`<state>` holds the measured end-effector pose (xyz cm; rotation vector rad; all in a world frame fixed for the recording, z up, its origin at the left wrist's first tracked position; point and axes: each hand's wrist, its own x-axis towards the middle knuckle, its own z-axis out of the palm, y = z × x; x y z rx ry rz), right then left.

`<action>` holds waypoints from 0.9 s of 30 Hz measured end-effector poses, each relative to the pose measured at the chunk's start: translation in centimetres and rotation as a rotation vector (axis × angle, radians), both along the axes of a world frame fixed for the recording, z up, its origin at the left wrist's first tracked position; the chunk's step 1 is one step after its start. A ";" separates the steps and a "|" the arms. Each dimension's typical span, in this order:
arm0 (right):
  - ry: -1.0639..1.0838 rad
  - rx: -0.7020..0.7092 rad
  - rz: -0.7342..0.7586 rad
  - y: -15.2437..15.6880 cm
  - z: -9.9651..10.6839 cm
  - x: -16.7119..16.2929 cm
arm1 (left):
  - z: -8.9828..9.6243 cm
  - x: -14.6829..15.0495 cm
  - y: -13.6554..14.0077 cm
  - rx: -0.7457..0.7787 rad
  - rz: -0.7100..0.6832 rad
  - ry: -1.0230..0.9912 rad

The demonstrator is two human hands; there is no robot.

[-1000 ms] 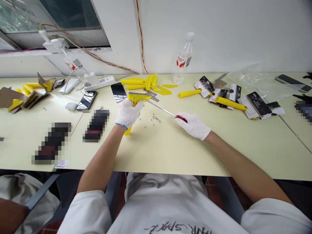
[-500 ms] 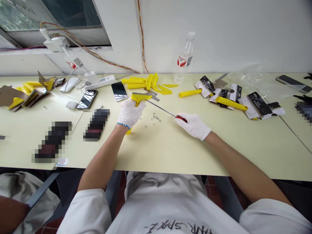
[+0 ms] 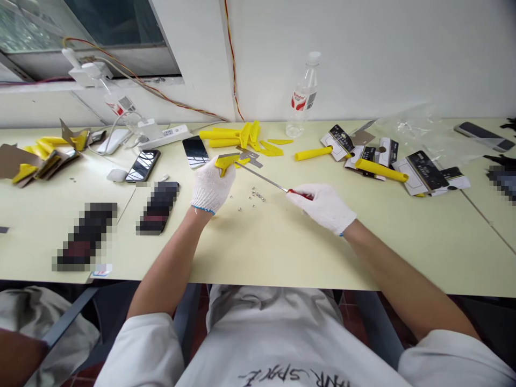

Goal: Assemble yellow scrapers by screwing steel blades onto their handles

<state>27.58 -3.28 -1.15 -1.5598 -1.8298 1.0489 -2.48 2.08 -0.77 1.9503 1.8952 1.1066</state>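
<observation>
My left hand (image 3: 212, 187), in a white knitted glove, is closed around a yellow plastic scraper (image 3: 224, 163), its head showing above the fingers. In my gloved right hand (image 3: 324, 207) is a screwdriver (image 3: 264, 178) with a red handle and a long metal shaft. Its tip reaches the scraper's head; whether it sits in a screw cannot be made out. Several small silver screws or nuts (image 3: 258, 196) lie on the table between my hands. Just behind the scraper are flat grey metal blades (image 3: 253, 157) and several yellow scraper parts (image 3: 226, 134).
On the right lie yellow handles (image 3: 381, 170) with black-and-white cards (image 3: 423, 171) and a clear plastic bag (image 3: 423, 131). A bottle (image 3: 302, 99) stands by the wall. To the left are phones (image 3: 142, 165), a power strip (image 3: 165, 136) and more yellow pieces with cardboard (image 3: 48, 148).
The scraper has turned in my left hand's grip, and its lower end no longer shows below the hand. My right hand has shifted slightly, still holding the screwdriver to it.
</observation>
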 end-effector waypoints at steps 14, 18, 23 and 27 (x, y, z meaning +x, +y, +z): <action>-0.084 0.246 -0.021 -0.2 -1.8 0.1 | -0.2 -0.2 -0.1 0.005 0.002 0.100; -0.010 -0.031 0.073 -0.4 -1.5 0.1 | 0.2 -0.1 -0.3 -0.023 0.015 0.075; -0.091 0.094 -0.017 -0.3 -2.1 0.3 | 0.7 0.0 -0.5 -0.034 0.009 0.044; -0.229 0.402 -0.024 -0.4 -2.7 -0.1 | 0.7 0.0 -0.5 -0.053 0.022 0.022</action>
